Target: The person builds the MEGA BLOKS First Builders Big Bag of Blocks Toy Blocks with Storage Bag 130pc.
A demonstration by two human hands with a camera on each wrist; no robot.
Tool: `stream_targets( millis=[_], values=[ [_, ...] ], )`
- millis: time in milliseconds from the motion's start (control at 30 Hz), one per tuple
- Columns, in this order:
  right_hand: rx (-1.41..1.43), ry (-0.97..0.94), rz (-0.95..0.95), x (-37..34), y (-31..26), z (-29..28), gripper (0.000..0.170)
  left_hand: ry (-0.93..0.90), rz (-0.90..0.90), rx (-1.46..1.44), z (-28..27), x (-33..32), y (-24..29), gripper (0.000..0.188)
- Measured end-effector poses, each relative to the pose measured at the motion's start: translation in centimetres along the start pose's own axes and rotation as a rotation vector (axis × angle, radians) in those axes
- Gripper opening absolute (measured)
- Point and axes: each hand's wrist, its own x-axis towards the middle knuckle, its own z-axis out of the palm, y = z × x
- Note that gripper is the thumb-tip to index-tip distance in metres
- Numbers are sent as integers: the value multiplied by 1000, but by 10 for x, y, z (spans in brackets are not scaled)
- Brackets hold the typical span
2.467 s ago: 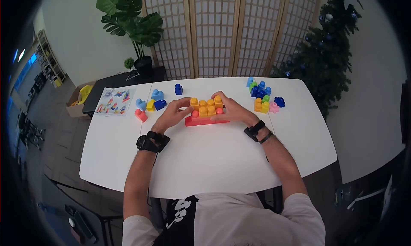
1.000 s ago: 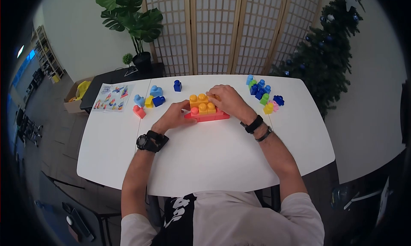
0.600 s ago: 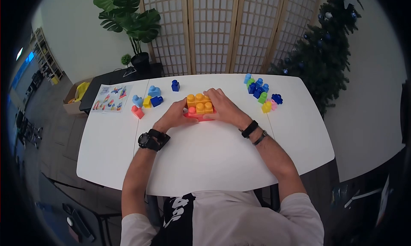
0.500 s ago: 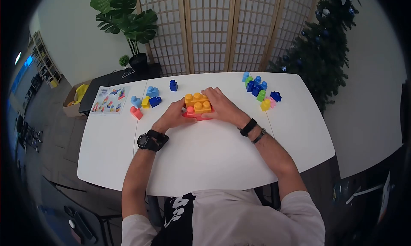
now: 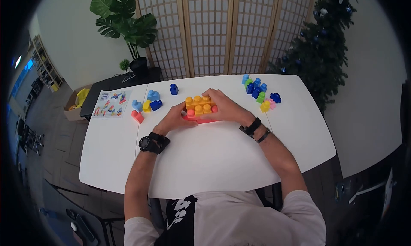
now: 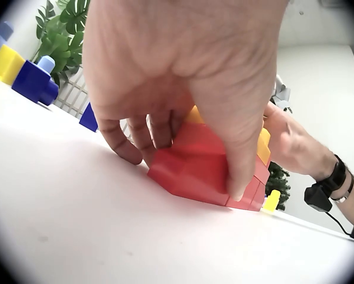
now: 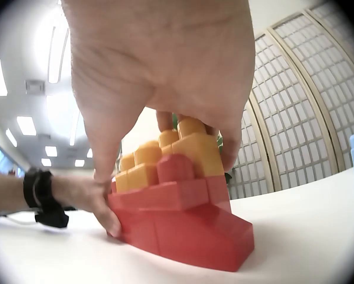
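Note:
A boat-like toy block build stands at the middle of the table, with a red base (image 7: 165,231) and orange blocks (image 5: 198,105) on top. My left hand (image 5: 173,117) grips its left end, thumb on the front of the red base in the left wrist view. From the right, my right hand (image 5: 227,108) grips the build, thumb in front and fingers behind the orange blocks, as the right wrist view shows. A red stud (image 7: 176,167) shows at the right end. The right hand covers part of the back orange row in the head view.
Loose blocks lie at left: red (image 5: 137,116), yellow (image 5: 147,106), light blue (image 5: 153,95) and dark blue (image 5: 174,89). Blue blocks (image 5: 255,90), a green block (image 5: 261,97) and a yellow one (image 5: 265,106) sit at right. A printed sheet (image 5: 111,103) lies back left.
An orange block has left the right-hand group. My right hand worked on the build's top right, then came round its right end. My left hand went lower, onto the red base.

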Motion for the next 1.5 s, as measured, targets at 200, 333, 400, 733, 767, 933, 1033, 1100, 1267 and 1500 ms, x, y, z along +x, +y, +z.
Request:
stream_targets(
  millis=[200, 333, 400, 733, 767, 933, 1033, 1100, 1267, 1500],
  values=[
    [-8, 168, 220, -7, 63, -52, 42, 9, -6, 26, 1, -2, -5, 78],
    [-424, 167, 352, -38, 125, -76, 48, -1, -4, 40, 2, 2, -12, 79],
    [-527, 109, 481, -45, 139, -81, 52, 5, 23, 40, 1, 3, -13, 79],
    [-484, -10, 516, -38, 141, -60, 68, -4, 21, 75, 3, 4, -16, 77],
    [-487, 44, 508, -35, 136, -59, 68, -4, 25, 66, 3, 4, -16, 77],
    [-537, 92, 562, -14, 149, -54, 77, -21, 0, 67, 3, 3, -13, 77],
    [-525, 27, 564, -7, 156, -52, 75, -27, -32, 68, 1, 2, -10, 79],
    [-514, 6, 522, -8, 154, -50, 73, -29, -55, 74, 0, 1, -9, 81],
    [-495, 80, 420, -15, 138, -57, 70, 3, 9, 120, -20, -10, 2, 93],
    [-382, 156, 386, -25, 120, -92, 54, 306, -3, 431, -109, -30, -34, 36]
  ],
)
